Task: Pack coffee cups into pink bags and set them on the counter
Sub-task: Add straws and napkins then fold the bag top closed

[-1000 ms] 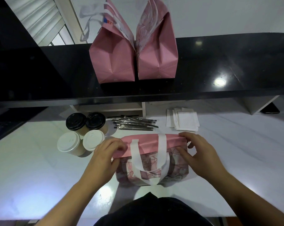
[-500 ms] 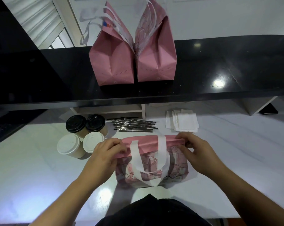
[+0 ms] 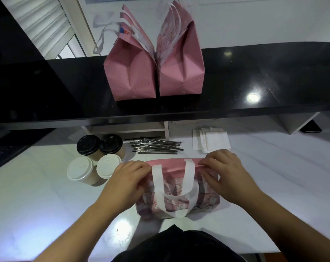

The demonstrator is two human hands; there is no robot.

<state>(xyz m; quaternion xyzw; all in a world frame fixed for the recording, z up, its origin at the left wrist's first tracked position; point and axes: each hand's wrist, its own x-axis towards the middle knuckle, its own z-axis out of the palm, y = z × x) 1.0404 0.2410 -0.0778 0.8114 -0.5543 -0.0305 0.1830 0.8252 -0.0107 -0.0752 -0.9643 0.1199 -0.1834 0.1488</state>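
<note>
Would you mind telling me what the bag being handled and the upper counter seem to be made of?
The pink bag looks like soft matte non-woven fabric: it folds and creases under both hands, and its white handles look like fabric straps. The black counter looks like polished stone or a similar hard slab, since it mirrors a ceiling light.

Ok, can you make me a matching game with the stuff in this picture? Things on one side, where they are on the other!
Things:
1. two standing pink bags
2. wrapped straws
3. napkins
4. patterned bag

Places:
A. between the hands, left hand and right hand
B. on the black counter
C. right of the straws
D. right of the black-lidded cups

Pairs: 1-B, 2-D, 3-C, 4-A
</note>
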